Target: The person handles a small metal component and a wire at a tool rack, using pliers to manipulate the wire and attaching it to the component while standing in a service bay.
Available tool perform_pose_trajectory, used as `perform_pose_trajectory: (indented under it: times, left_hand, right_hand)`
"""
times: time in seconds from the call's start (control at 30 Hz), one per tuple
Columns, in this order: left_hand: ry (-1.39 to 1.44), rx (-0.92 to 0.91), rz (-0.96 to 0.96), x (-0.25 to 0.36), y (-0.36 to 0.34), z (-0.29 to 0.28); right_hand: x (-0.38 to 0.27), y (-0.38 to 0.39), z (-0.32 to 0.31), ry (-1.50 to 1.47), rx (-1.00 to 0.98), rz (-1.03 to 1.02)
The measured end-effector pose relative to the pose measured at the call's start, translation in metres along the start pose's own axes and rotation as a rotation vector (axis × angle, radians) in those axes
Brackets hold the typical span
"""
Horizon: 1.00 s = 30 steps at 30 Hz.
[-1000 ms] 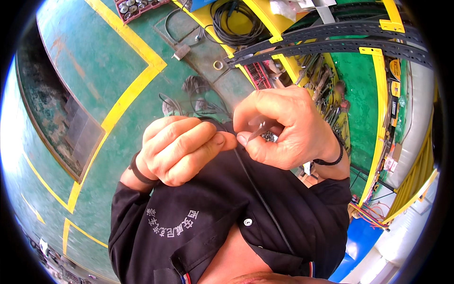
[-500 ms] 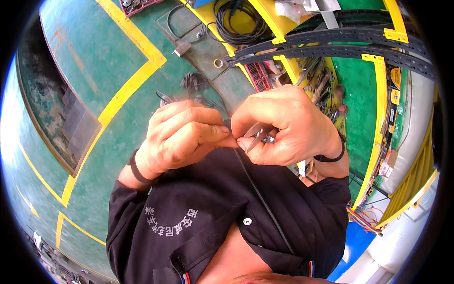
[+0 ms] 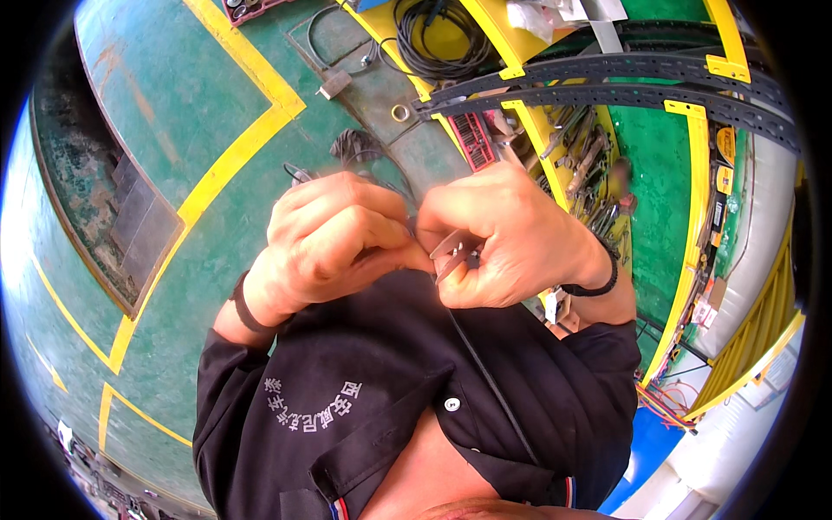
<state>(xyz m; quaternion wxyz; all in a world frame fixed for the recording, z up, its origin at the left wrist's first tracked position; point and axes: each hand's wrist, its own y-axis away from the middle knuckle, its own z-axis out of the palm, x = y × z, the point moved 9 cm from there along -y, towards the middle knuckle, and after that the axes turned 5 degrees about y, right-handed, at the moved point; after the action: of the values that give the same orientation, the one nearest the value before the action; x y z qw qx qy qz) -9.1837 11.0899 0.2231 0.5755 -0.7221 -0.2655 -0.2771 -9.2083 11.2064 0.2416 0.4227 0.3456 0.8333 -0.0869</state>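
The scene is bright, and the strongest light seems to come from the left, where the green floor becomes almost white with glare. The backs of the left hand and right hand shine, with slightly soft outlines. The dark shirt shows little detail. The black rails bend strongly, and blackness surrounds the round view.

Arched white lettering on black shirt

Tools lie behind the right hand (shelved).
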Motion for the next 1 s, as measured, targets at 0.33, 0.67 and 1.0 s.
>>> perform_pose_trajectory:
  times: [0.33,0.67,1.0]
  left_hand:
    - [-0.071,0.012,0.020,0.001,0.001,0.000]
    - [0.026,0.119,0.013,-0.006,0.004,-0.002]
    - [0.011,0.125,0.012,-0.004,0.004,-0.002]
  right_hand:
    - [-0.006,0.002,-0.003,0.078,0.079,-0.038]
    - [0.005,0.008,-0.007,-0.232,0.108,0.037]
    - [0.012,0.012,-0.007,-0.359,0.060,0.160]
